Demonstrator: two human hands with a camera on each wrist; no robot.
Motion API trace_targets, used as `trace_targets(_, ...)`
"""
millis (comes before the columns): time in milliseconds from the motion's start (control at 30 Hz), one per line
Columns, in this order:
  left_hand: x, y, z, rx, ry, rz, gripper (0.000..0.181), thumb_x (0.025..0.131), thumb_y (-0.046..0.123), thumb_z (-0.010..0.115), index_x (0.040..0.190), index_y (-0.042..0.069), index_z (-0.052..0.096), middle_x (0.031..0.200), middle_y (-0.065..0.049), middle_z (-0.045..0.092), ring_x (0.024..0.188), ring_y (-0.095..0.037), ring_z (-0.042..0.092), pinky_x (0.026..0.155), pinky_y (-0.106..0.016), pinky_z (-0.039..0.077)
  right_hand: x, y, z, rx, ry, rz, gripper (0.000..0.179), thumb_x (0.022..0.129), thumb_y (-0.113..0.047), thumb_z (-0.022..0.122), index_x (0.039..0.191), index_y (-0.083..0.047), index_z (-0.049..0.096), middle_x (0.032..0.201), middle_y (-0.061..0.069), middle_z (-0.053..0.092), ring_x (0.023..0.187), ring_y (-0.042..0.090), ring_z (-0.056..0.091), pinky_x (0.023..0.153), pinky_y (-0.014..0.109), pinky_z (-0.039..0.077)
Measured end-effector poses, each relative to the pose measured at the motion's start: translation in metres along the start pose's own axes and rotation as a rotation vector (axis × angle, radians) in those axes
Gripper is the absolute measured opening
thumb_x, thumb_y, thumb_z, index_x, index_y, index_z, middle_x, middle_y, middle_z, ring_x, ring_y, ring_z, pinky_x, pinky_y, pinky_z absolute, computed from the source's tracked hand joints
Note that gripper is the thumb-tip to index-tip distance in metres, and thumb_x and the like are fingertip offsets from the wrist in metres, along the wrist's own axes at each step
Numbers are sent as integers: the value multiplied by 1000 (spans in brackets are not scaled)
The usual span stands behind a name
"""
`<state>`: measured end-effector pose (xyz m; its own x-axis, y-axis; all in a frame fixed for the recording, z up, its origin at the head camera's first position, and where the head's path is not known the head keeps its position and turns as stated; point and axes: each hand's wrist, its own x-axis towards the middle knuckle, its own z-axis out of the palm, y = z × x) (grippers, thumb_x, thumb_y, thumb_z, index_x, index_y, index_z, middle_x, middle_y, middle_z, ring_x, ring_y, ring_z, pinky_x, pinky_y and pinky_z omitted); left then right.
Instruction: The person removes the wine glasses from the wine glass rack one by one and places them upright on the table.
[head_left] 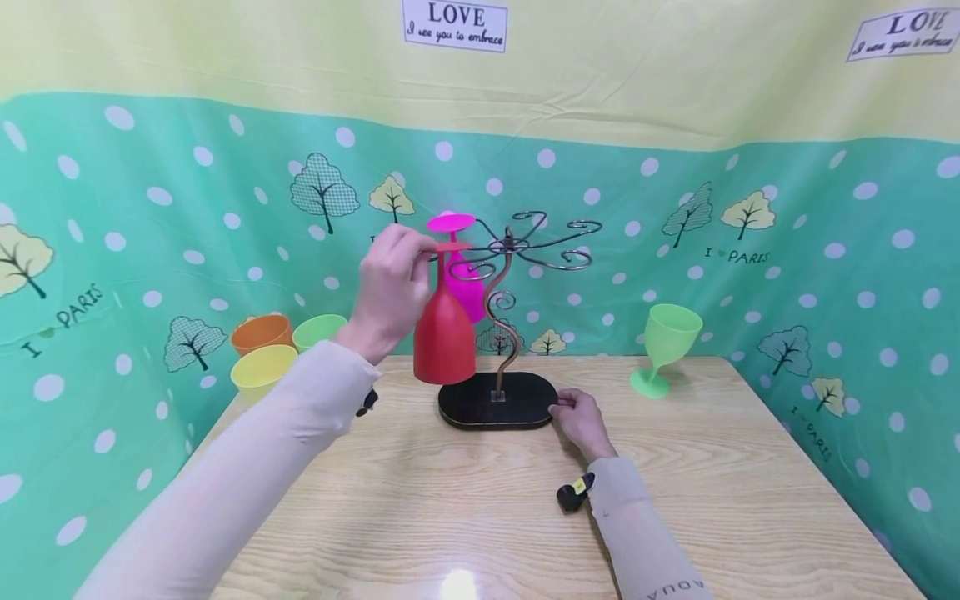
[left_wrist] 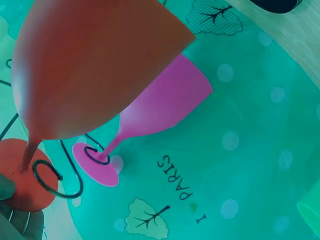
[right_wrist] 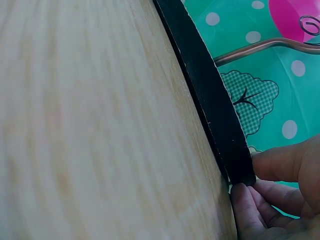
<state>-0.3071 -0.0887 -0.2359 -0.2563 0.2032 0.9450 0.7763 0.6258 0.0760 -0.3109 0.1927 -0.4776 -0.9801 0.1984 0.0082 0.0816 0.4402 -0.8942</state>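
Note:
My left hand (head_left: 393,283) pinches the foot of a red plastic goblet (head_left: 444,342), which hangs bowl down at the left of a wire stemware rack (head_left: 492,310). In the left wrist view, the goblet's foot (left_wrist: 42,187) overlaps a curled wire hook (left_wrist: 80,187), with the stem beside the curl. Behind it a magenta goblet (head_left: 467,293) hangs upside down, its foot on another hook. My right hand (head_left: 581,421) grips the right end of the rack's black oval base (head_left: 465,410), thumb on top and fingers at the lower edge.
A light green goblet (head_left: 672,333) stands upright at the back right of the wooden table (head_left: 510,517). At the left, partly behind my left arm, are orange (head_left: 258,333), yellow (head_left: 262,371) and green (head_left: 318,330) cups. Bare hooks (head_left: 577,258) spread from the rack's right side.

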Motion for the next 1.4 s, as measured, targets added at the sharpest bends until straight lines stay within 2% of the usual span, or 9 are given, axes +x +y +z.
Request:
trace_targets(267,-6,1,-13,18,16,38,9,88,-6,57,90,-4,66,86,-15,60,83,-27,58,75,-35,52,0,-1,-2,3,4,-9,37,89,-6,62,123,9,55,112,22,60,104,32,56,89,41,47)
trace_targets(567,-21,2,-21,-9,65,24,6,87,-5,60,91,-5,65,89,-17,61,86,-28,59,78,-37,52,2,3,-3,12,6,-17,36,89,-6,62,121,9,56,111,22,60,103,32,56,89,42,47)
trace_targets(833,-29,1,-29,-38,156,-91,9,87,-4,59,92,-4,67,91,-16,62,88,-26,58,77,-35,51,2,3,-3,14,5,-10,38,89,-6,62,123,8,55,113,22,59,105,32,56,90,41,47)
trace_targets(1067,-40,-1,-33,-36,195,-146,8,86,-3,62,92,-4,67,90,-16,63,87,-26,58,78,-34,49,3,3,-2,12,4,-6,37,90,-7,62,123,7,55,114,21,59,105,31,55,90,41,47)
trace_targets(1400,-74,-5,-32,-7,184,-227,10,85,-5,62,92,-2,70,86,-14,64,82,-27,58,73,-36,48,0,0,-1,6,6,-12,37,89,-6,62,122,8,55,113,21,59,104,31,56,90,41,47)
